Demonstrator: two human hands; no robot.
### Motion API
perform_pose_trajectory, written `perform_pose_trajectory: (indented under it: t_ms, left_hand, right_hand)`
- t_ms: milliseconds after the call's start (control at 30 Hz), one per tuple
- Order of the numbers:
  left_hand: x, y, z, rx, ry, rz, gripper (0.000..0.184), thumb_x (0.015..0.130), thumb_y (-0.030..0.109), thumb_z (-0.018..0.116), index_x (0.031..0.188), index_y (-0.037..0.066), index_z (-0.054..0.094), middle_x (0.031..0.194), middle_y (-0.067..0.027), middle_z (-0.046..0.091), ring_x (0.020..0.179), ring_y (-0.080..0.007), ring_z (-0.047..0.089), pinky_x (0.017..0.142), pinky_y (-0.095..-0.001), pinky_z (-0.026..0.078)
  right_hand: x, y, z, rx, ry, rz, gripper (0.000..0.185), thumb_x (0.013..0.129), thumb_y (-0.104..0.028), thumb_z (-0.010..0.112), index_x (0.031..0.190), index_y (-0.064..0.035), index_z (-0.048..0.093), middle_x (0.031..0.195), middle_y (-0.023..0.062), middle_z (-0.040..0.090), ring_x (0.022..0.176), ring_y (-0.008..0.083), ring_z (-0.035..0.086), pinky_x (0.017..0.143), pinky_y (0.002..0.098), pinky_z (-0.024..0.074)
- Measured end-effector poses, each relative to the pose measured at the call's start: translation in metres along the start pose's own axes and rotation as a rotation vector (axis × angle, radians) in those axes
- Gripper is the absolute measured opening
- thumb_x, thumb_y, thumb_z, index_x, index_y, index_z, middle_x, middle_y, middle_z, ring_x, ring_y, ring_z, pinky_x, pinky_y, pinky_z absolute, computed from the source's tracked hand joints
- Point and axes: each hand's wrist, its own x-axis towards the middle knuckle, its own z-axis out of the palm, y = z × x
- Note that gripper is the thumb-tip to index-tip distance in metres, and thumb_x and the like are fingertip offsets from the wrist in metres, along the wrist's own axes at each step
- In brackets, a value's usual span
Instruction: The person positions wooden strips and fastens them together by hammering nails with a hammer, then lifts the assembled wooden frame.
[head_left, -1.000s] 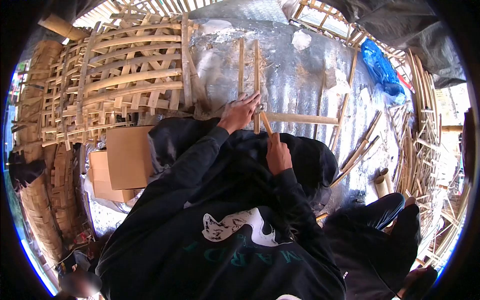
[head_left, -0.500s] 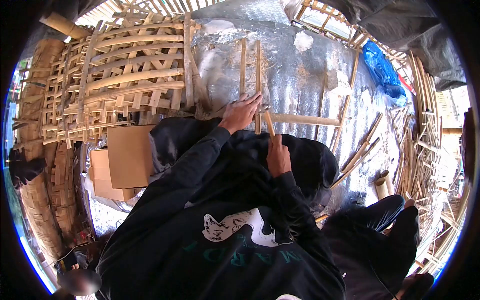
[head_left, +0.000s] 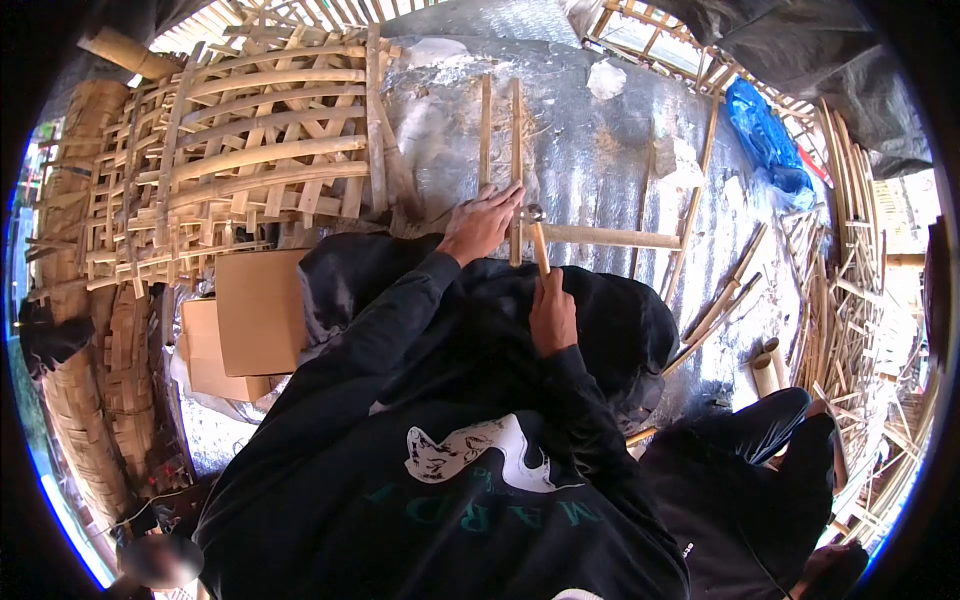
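Silvery sheeting (head_left: 570,110) covers the ground, and, reading a clock face centred on the hammer with twelve straight ahead, a big panel of crossed slats (head_left: 265,156) stands towards half past nine. Cardboard boxes (head_left: 258,315) sit near eight, a blue plastic bag (head_left: 762,140) lies between two and three, and a co-worker in dark clothes (head_left: 720,510) is at five.

At the centre, a long wooden strip (head_left: 517,120) runs towards twelve, with a second strip (head_left: 486,130) beside it on the nine o'clock side. A cross strip (head_left: 610,237) reaches away towards three, its near end by the hammer head.

The left hand (head_left: 478,226) lies just towards nine, its fingers stretched out and resting on the long strip; where the thumb sits is unclear. The right hand (head_left: 553,315), at six, has its fingers curled tight around the handle of the hammer (head_left: 541,248). Whether the hammer head touches wood does not show.

Work looks partway along: the long strip and cross strip are laid roughly square to each other, but any nail or firm join is too small to make out, and the second strip appears unjoined to the cross strip
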Motion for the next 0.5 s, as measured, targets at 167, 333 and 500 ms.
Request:
perform_pose_trajectory:
  t_ms: [167, 333, 500]
  left_hand:
    - [0.002, -0.004, 0.009, -0.014, 0.081, 0.022, 0.049, 0.103, 0.020, 0.053, 0.152, 0.013, 0.054, 0.156, 0.0002, 0.055, 0.134, -0.0341, 0.058, 0.104, -0.0407, 0.056]
    - [0.001, -0.004, 0.010, -0.037, -0.026, -0.014, 0.052, 0.107, 0.021, 0.048, 0.158, 0.013, 0.045, 0.166, 0.0023, 0.043, 0.141, -0.0359, 0.052, 0.112, -0.0411, 0.052]
    - [0.001, -0.003, 0.005, -0.022, 0.013, 0.017, 0.051, 0.104, 0.019, 0.051, 0.155, 0.013, 0.050, 0.162, 0.0011, 0.048, 0.138, -0.0345, 0.055, 0.105, -0.0421, 0.056]
  right_hand:
    - [0.006, 0.000, -0.006, -0.030, -0.022, 0.008, 0.020, 0.110, -0.021, 0.053, 0.108, -0.0043, 0.042, 0.076, 0.0314, 0.066, 0.072, 0.0538, 0.065, 0.056, 0.0633, 0.0481]
    - [0.002, 0.004, -0.002, -0.071, -0.079, 0.077, 0.022, 0.109, -0.024, 0.053, 0.108, -0.0044, 0.042, 0.079, 0.0330, 0.066, 0.076, 0.0551, 0.065, 0.058, 0.0648, 0.0481]
    - [0.002, 0.002, -0.006, 0.011, -0.043, 0.073, 0.021, 0.109, -0.023, 0.053, 0.108, -0.0043, 0.043, 0.079, 0.0345, 0.065, 0.075, 0.0554, 0.064, 0.059, 0.0653, 0.0483]
